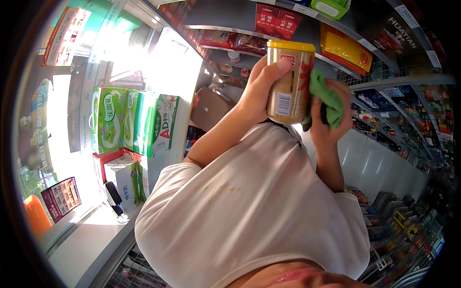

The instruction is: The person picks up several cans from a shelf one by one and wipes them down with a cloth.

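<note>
My left hand (264, 84) grips a tall tan can (290, 90) with a yellow lid, its thumb lying over the printed side that faces me. The can is nearly upright and bears a barcode and red markings. My right hand (333, 111) holds a bunched green cloth (329, 95) at the right side of the can. A dark part of the cloth, or something dark behind it, shows between the fingers and below the can. The fingers behind the can are hidden.
Shelves ahead hold red packets (266, 18) and yellow packages (345, 46). Green drink cartons (111, 118) stand on a white ledge (90, 234) by the bright window at left. More stocked shelves (399, 118) line the right. A brown seat-like object (210, 108) lies beyond my left arm.
</note>
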The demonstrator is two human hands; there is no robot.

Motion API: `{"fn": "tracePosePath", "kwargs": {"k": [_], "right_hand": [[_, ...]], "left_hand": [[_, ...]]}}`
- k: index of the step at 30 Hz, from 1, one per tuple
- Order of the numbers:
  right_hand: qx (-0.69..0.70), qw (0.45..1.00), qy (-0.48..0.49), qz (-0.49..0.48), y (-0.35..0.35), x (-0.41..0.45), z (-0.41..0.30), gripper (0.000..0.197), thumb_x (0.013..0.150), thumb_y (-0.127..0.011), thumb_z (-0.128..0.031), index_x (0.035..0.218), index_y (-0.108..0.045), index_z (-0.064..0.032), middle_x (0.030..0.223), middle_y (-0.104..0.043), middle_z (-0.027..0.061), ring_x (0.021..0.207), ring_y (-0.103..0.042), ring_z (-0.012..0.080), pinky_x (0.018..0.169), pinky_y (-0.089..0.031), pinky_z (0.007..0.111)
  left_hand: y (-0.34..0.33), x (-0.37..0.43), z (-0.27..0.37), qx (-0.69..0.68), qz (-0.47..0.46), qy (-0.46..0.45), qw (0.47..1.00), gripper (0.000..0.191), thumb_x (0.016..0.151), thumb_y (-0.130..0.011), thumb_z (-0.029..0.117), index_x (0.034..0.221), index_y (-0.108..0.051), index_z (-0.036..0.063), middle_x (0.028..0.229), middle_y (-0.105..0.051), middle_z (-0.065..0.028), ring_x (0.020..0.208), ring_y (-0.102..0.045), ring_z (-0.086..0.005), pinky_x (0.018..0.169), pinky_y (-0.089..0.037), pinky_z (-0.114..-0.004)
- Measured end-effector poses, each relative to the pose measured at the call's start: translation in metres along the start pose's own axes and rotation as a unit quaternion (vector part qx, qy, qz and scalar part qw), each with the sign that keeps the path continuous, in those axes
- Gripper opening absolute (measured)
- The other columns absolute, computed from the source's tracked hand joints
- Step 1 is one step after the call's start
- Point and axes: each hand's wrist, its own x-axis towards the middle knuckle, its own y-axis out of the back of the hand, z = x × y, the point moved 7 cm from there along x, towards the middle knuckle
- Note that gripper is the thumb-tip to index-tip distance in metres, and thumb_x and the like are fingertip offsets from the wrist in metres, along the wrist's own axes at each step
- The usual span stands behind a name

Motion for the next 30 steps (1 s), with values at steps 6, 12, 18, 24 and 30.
{"fn": "tracePosePath", "kwargs": {"k": [6,12,18,24,30], "right_hand": [[-0.008,1.0,-0.017,-0.013,-0.005,0.003,0.004,0.028,0.076,-0.072,0.002,0.102,-0.063,0.0059,0.101,-0.065,0.0177,0.091,-0.063,0.0308,0.082,-0.05,0.036],[0.035,0.998,-0.042,-0.006,-0.01,-0.005,-0.001,0.031,0.077,-0.072,0.004,0.107,-0.062,0.006,0.103,-0.062,0.0177,0.092,-0.062,0.0266,0.084,-0.048,0.034],[0.201,0.966,-0.152,-0.052,-0.043,-0.031,0.023,0.089,0.066,-0.089,-0.008,0.137,-0.036,0.0003,0.134,-0.044,0.0148,0.121,-0.051,0.0235,0.1,-0.047,0.036],[0.216,0.942,-0.255,-0.032,-0.057,-0.044,0.039,0.102,0.065,-0.089,-0.008,0.142,-0.022,-0.0039,0.132,-0.044,0.0151,0.12,-0.052,0.0248,0.101,-0.047,0.038],[0.211,0.943,-0.259,-0.001,-0.087,-0.047,0.039,0.104,0.062,-0.088,-0.009,0.142,-0.022,-0.0042,0.131,-0.044,0.0149,0.121,-0.05,0.0246,0.102,-0.045,0.038]], "left_hand": [[0.009,0.006,-0.003,-0.006,-0.025,0.02,0.999,0.05,0.096,-0.059,0.038,0.128,-0.05,0.0007,0.112,-0.065,-0.013,0.097,-0.067,-0.0188,0.082,-0.057,-0.035],[0.006,0.005,0.009,-0.016,-0.059,0.012,0.998,0.048,0.096,-0.059,0.035,0.129,-0.05,0.0018,0.116,-0.064,-0.013,0.101,-0.066,-0.0188,0.085,-0.056,-0.035],[0.018,0.012,0.012,0.091,-0.006,-0.056,0.994,0.043,0.097,-0.06,0.029,0.129,-0.05,0.0034,0.115,-0.063,-0.0088,0.102,-0.062,-0.0156,0.088,-0.052,-0.032],[0.026,0.009,0.012,0.173,-0.046,-0.065,0.982,0.053,0.097,-0.061,0.032,0.137,-0.038,0.0045,0.125,-0.055,-0.0089,0.115,-0.052,-0.0146,0.098,-0.044,-0.032],[0.047,0.005,0.044,0.305,-0.135,-0.021,0.942,0.06,0.098,-0.059,0.035,0.141,-0.032,0.0022,0.131,-0.051,-0.0117,0.123,-0.048,-0.0192,0.104,-0.039,-0.036]]}}
